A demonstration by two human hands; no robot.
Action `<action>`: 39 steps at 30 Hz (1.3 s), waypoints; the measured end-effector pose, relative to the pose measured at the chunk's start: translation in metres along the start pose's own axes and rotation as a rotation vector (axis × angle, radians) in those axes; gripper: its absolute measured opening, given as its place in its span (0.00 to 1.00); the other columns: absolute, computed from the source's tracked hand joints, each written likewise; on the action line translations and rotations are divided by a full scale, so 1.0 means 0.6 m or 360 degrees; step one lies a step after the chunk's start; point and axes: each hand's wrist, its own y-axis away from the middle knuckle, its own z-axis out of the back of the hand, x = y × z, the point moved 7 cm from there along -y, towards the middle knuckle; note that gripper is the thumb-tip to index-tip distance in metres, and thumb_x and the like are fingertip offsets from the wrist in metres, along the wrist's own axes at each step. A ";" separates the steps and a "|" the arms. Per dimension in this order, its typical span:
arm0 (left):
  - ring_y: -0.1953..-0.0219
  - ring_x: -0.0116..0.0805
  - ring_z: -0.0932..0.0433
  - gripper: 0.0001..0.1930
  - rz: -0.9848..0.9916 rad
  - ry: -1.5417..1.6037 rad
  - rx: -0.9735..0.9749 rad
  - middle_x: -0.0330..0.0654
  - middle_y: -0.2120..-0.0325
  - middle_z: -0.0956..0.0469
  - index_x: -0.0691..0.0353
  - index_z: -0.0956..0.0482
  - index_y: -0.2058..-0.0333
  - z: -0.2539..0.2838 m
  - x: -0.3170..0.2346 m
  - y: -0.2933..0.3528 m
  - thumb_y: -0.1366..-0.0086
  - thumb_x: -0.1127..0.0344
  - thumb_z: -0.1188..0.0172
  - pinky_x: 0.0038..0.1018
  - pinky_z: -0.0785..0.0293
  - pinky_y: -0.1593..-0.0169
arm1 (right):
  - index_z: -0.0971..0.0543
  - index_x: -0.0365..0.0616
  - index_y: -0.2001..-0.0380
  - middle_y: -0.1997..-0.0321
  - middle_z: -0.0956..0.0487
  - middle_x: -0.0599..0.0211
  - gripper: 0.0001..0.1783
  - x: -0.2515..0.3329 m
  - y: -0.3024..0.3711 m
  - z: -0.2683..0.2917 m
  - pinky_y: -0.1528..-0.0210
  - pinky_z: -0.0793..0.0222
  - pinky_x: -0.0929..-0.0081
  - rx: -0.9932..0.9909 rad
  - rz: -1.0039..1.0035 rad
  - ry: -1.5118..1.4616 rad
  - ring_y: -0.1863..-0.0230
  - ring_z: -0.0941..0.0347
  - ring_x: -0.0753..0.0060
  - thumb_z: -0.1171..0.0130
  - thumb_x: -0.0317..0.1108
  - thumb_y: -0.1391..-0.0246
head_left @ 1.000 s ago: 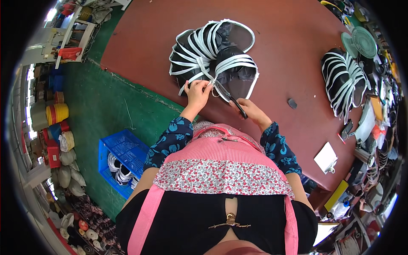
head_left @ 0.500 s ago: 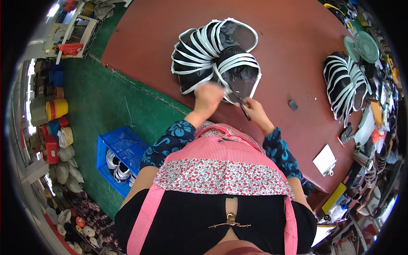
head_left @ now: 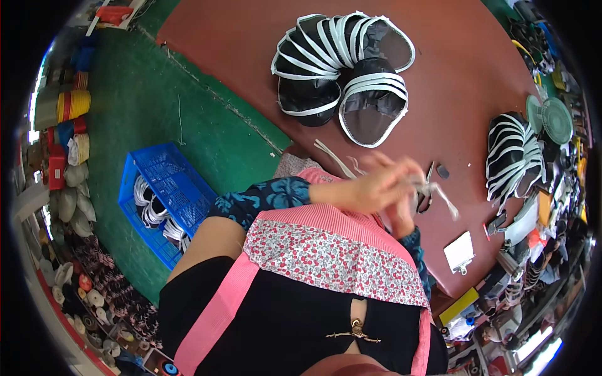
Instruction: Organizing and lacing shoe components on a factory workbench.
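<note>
My left hand (head_left: 376,187) reaches across my front, smeared by motion, its fingers at a thin white strip (head_left: 444,195) that dangles over the table. Just below it and partly covered is my right hand (head_left: 401,216); its fingers are too blurred to read. Dark-handled scissors (head_left: 426,202) lie on the red table beside the hands. Beyond them, a curved row of black pieces with white edging (head_left: 326,53) stands on the table. Its nearest piece (head_left: 374,119) faces me with a brown-grey panel. Loose white strips (head_left: 334,158) rest at the table edge, left of my hands.
A second stack of black, white-edged pieces (head_left: 514,156) stands at the right near green round lids (head_left: 555,121). A small dark block (head_left: 443,171) and a white clipboard (head_left: 459,252) lie on the red table (head_left: 451,81). A blue crate (head_left: 172,172) sits on the green floor at left.
Both hands have left the nearest piece and come back toward me to the right, close together. The scissors have left my right hand and lie on the table. My view has shifted.
</note>
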 end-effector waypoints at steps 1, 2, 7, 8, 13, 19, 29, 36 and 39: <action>0.59 0.24 0.23 0.27 0.0210 0.0092 -0.0065 0.37 0.61 0.22 0.61 0.35 0.28 0.040 -0.009 -0.001 0.18 0.60 0.37 0.28 0.24 0.55 | 0.25 0.39 0.30 0.44 0.16 0.63 0.32 -0.025 -0.005 -0.029 0.44 0.26 0.68 0.0005 -0.0333 -0.0372 0.45 0.21 0.66 0.51 0.57 0.16; 0.60 0.25 0.22 0.36 0.0224 -0.0169 -0.0165 0.37 0.61 0.23 0.62 0.40 0.25 0.093 -0.027 -0.003 0.22 0.58 0.32 0.29 0.23 0.55 | 0.26 0.39 0.30 0.47 0.15 0.63 0.32 -0.064 -0.014 -0.029 0.47 0.26 0.71 0.0102 -0.0415 -0.0376 0.48 0.21 0.68 0.53 0.57 0.15; 0.38 0.32 0.25 0.63 0.0457 -0.0565 -0.0341 0.48 0.36 0.25 0.64 0.51 0.18 0.245 0.028 0.124 0.41 0.58 0.14 0.30 0.24 0.37 | 0.24 0.47 0.47 0.60 0.20 0.68 0.17 -0.022 -0.087 -0.178 0.58 0.31 0.78 0.0341 -0.0555 -0.0475 0.62 0.27 0.78 0.49 0.50 0.15; 0.33 0.32 0.27 0.62 0.0727 -0.0131 -0.0169 0.49 0.30 0.29 0.64 0.49 0.19 0.224 0.045 0.141 0.41 0.59 0.14 0.30 0.25 0.34 | 0.24 0.48 0.47 0.61 0.21 0.69 0.15 -0.028 -0.102 -0.211 0.58 0.31 0.78 0.0465 -0.0570 -0.0399 0.61 0.27 0.78 0.47 0.47 0.16; 0.52 0.27 0.21 0.23 0.1039 0.0580 -0.0767 0.34 0.52 0.17 0.64 0.19 0.39 0.440 0.083 0.281 0.19 0.50 0.35 0.28 0.24 0.46 | 0.21 0.39 0.43 0.52 0.17 0.58 0.12 -0.037 -0.252 -0.353 0.46 0.23 0.67 0.0648 0.0392 0.1133 0.52 0.19 0.62 0.38 0.31 0.24; 0.57 0.38 0.18 0.20 0.1653 0.0600 -0.2193 0.36 0.59 0.19 0.52 0.19 0.54 0.976 0.416 0.752 0.17 0.40 0.45 0.40 0.23 0.56 | 0.18 0.35 0.48 0.53 0.20 0.53 0.10 -0.048 -0.419 -0.461 0.53 0.22 0.67 0.0341 0.0747 0.1613 0.58 0.19 0.58 0.36 0.21 0.31; 0.57 0.43 0.15 0.12 0.1053 0.1587 -0.1922 0.42 0.56 0.21 0.52 0.23 0.49 1.615 0.719 0.343 0.15 0.52 0.47 0.42 0.19 0.63 | 0.14 0.36 0.55 0.60 0.13 0.54 0.05 -0.146 -0.716 -0.757 0.56 0.20 0.67 0.0340 0.0274 0.1755 0.60 0.14 0.59 0.33 0.23 0.31; 0.57 0.40 0.15 0.10 0.0964 0.1650 -0.1607 0.44 0.56 0.21 0.54 0.23 0.50 1.671 0.743 0.374 0.15 0.56 0.47 0.37 0.20 0.63 | 0.14 0.36 0.50 0.54 0.13 0.54 0.08 -0.184 -0.831 -0.874 0.52 0.20 0.69 0.0548 -0.0021 0.1615 0.55 0.15 0.61 0.33 0.26 0.29; 0.57 0.38 0.14 0.10 0.1016 0.1629 -0.1440 0.45 0.56 0.21 0.54 0.23 0.50 1.655 0.683 0.426 0.15 0.57 0.47 0.35 0.21 0.63 | 0.19 0.32 0.41 0.43 0.15 0.57 0.16 -0.094 -0.862 -0.968 0.33 0.26 0.66 0.0842 -0.0535 0.0346 0.38 0.18 0.64 0.47 0.33 0.17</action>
